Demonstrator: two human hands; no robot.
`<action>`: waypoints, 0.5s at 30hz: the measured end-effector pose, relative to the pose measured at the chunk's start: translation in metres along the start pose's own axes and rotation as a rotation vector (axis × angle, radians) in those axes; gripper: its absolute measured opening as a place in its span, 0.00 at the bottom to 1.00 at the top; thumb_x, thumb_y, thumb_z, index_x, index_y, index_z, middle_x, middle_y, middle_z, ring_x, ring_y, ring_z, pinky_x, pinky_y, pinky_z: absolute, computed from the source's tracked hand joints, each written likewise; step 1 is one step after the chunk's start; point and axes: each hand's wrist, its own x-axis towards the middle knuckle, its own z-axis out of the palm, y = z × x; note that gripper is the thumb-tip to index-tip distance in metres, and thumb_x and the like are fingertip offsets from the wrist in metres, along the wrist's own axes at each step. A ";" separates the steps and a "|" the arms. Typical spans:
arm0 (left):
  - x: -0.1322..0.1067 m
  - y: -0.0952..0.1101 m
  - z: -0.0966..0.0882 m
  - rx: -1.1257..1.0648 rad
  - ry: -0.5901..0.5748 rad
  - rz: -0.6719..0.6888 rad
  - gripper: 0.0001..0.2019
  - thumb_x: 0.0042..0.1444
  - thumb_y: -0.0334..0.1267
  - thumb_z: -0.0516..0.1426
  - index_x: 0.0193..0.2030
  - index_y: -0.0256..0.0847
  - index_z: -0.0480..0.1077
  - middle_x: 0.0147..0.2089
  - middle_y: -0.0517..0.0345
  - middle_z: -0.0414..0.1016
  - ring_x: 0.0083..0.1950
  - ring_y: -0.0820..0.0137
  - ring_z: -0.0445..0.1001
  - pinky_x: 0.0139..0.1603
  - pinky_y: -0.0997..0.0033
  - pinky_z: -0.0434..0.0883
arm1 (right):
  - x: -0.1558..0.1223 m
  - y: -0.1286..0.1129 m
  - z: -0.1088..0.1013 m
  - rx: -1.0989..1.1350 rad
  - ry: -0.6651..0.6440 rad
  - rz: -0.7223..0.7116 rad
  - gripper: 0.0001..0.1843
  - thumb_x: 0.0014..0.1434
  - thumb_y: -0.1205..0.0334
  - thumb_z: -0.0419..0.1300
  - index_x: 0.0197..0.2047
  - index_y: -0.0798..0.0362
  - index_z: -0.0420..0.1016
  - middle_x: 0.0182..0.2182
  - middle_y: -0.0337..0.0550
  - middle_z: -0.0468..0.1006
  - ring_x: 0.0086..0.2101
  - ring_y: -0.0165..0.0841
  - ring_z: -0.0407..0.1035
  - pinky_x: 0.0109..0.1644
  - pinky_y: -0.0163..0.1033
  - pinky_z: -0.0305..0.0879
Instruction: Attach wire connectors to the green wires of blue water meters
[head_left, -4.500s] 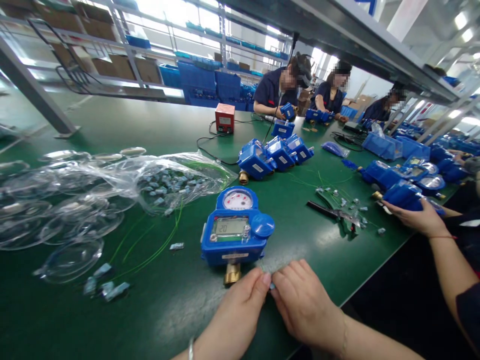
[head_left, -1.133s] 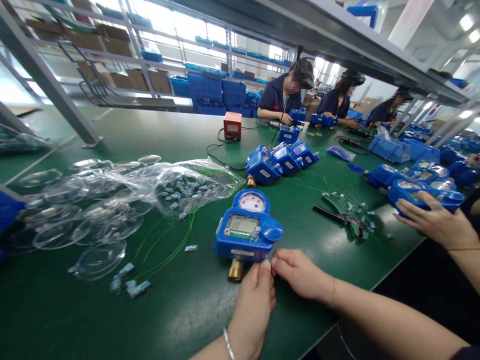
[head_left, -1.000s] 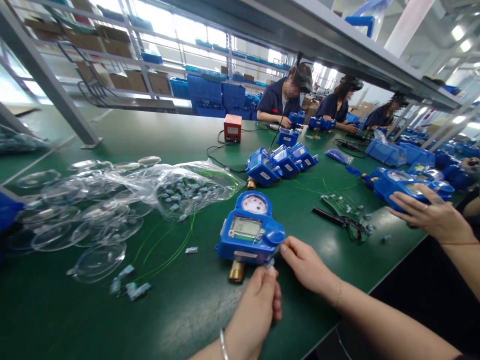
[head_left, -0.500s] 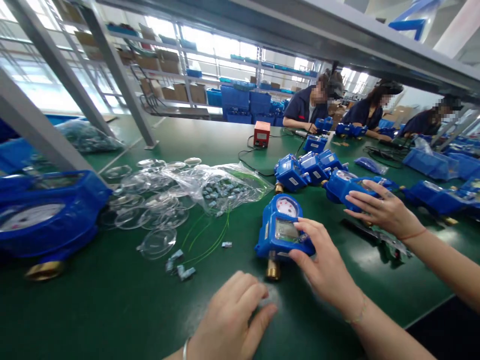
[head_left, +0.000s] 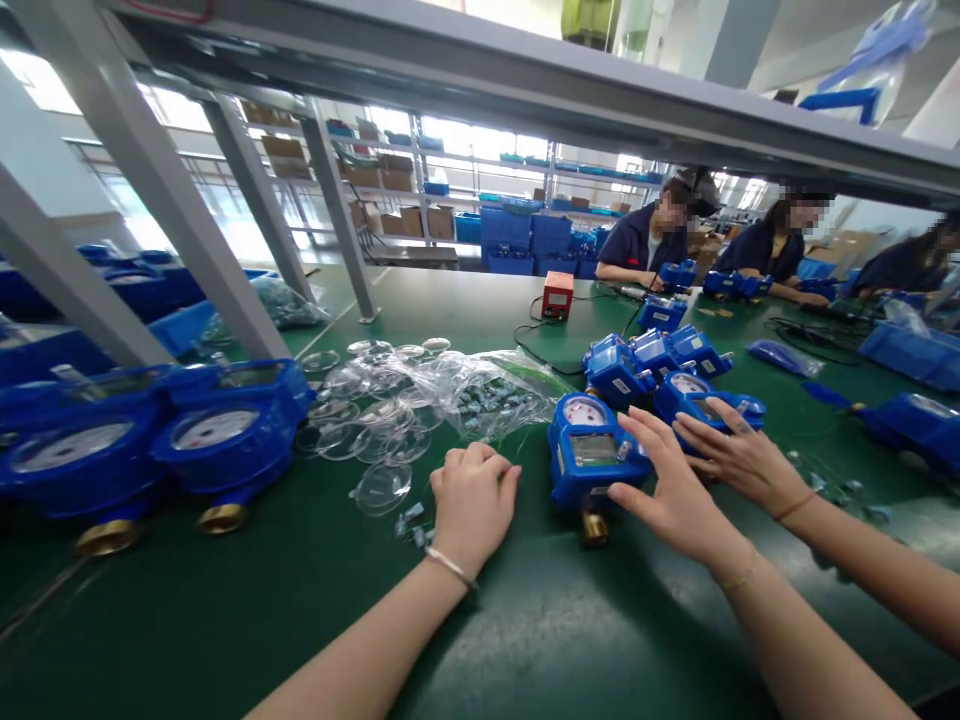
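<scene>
My left hand (head_left: pixel 476 505), with a silver bracelet, is low over the table, its fingers curled together downward. It covers part of a group of small light-blue wire seals (head_left: pixel 412 525); whatever its fingertips hold is hidden. A blue water meter (head_left: pixel 596 450) with a white dial, a display window and a brass fitting lies to its right. At that meter's right edge is my right hand (head_left: pixel 671 490), thumb and fingers spread and touching the casing. Beyond my left fingers lies a clear bag (head_left: pixel 499 390) of more seals.
Another person's hand (head_left: pixel 742 455) with a red cord reaches over a second meter (head_left: pixel 690 395). Clear round covers (head_left: pixel 382 490) lie left of the bag. More meters (head_left: pixel 217 440) stand at left. A red box (head_left: pixel 557 295) and several co-workers (head_left: pixel 649 235) are farther back.
My left hand has moved forward, from the front of the table to the seals and wires. My right hand stays at the meter, its fingers slightly nearer the edge. The view has shifted leftward.
</scene>
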 end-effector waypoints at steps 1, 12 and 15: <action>-0.004 0.003 -0.005 -0.036 0.000 0.006 0.11 0.58 0.39 0.52 0.28 0.40 0.72 0.36 0.52 0.72 0.42 0.61 0.67 0.41 0.61 0.62 | -0.006 -0.003 -0.001 -0.034 0.074 0.019 0.35 0.54 0.51 0.60 0.62 0.46 0.53 0.62 0.49 0.51 0.61 0.47 0.47 0.61 0.57 0.51; -0.072 0.067 -0.009 -0.381 -0.376 0.307 0.12 0.61 0.38 0.50 0.28 0.41 0.70 0.29 0.55 0.74 0.31 0.69 0.70 0.33 0.70 0.65 | -0.081 -0.076 0.027 0.559 0.105 0.283 0.10 0.61 0.59 0.54 0.45 0.49 0.72 0.41 0.47 0.73 0.42 0.38 0.67 0.47 0.42 0.65; -0.071 0.073 -0.006 -0.387 -0.441 0.324 0.12 0.61 0.38 0.50 0.29 0.41 0.70 0.31 0.55 0.74 0.34 0.68 0.70 0.36 0.70 0.66 | -0.075 -0.083 0.032 0.943 0.223 0.496 0.10 0.60 0.54 0.56 0.36 0.50 0.74 0.33 0.44 0.74 0.35 0.35 0.68 0.39 0.39 0.66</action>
